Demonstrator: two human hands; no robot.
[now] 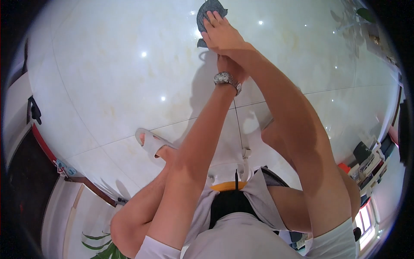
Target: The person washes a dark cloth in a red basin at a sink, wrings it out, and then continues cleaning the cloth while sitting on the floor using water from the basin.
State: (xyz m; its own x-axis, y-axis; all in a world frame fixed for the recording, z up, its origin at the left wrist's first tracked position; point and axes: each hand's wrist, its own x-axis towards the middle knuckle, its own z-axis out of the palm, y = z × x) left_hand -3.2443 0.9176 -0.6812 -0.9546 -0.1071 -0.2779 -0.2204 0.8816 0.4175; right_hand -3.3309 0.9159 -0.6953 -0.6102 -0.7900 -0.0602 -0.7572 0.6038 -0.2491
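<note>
Far out at the top of the view, a dark grey, soft-looking fabric piece (pixel 209 6) is held over the floor; its exact kind cannot be made out. My right hand (pixel 224 38) lies over it, with the fingers bent across the fabric and the thumb at its near left side. A pointed grey edge sticks out below the thumb. My left hand (pixel 232 65) is tucked beneath my right wrist, its fingers mostly hidden, so what they hold does not show. A metal-band watch (pixel 225 78) is on my left wrist.
Glossy white floor tiles (pixel 125 82) spread ahead, with shadows and light reflections. My bare legs and one light grey slipper (pixel 151 141) are below. Green leaves (pixel 101 244) stand at lower left, a dark mat (pixel 26 190) farther left, and a cluttered shelf (pixel 373 166) at the right.
</note>
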